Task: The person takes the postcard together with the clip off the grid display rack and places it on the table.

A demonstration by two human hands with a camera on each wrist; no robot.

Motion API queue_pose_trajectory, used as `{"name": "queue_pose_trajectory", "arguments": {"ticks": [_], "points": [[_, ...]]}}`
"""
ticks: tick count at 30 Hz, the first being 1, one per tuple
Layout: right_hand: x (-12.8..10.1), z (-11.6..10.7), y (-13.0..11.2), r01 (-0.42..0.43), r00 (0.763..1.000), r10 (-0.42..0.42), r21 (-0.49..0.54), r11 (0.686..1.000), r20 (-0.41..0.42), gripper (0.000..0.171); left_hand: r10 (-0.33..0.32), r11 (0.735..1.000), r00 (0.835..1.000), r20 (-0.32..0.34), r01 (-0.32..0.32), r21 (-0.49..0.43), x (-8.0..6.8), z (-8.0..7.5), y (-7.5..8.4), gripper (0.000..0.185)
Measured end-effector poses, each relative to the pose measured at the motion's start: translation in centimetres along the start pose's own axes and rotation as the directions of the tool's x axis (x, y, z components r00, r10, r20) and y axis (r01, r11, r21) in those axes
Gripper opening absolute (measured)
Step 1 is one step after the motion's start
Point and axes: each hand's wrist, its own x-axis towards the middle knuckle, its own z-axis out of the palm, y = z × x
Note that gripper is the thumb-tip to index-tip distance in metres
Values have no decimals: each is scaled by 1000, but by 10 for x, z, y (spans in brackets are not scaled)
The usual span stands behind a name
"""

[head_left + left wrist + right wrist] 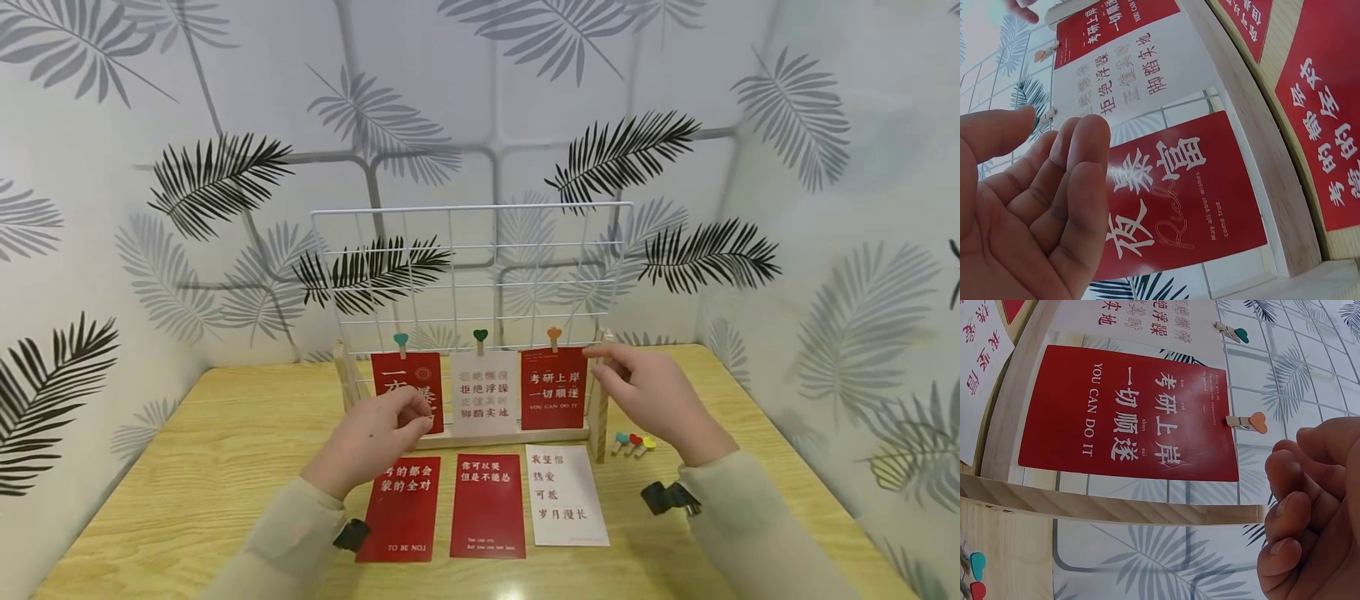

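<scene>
A white wire grid (474, 285) stands in a wooden base (597, 417), with three cards clipped along its lower part. The left card is red (1179, 200) under a blue heart clothespin (401, 342). In the middle hangs a white card (483, 396) with a green heart clothespin (481, 337), and at right a red card (1129, 419) with an orange one (1249, 422). My left hand (382, 437) hovers before the left card, fingers loosely curled around nothing. Beside the right card's upper corner is my right hand (652, 392), its bent fingers likewise holding nothing.
On the wooden table (225, 467) before the stand lie a left red card (397, 512), a middle red card (487, 517) and a white card (570, 504). Several small heart clothespins (633, 442) lie right of the base. Leaf-patterned covering (480, 100) rises behind.
</scene>
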Motion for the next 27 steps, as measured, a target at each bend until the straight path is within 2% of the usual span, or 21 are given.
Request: {"name": "queue_pose_trajectory", "arguments": {"ticks": [12,27], "points": [[9,-3,-8,1,1000,-1,-44,999,-14,30,11,1000,1000,-1,-11,7,7,8,9,12],[21,-4,-20,17,1000,-18,-61,998,-3,35,47,998,999,12,-46,-35,17,18,20,17]]}}
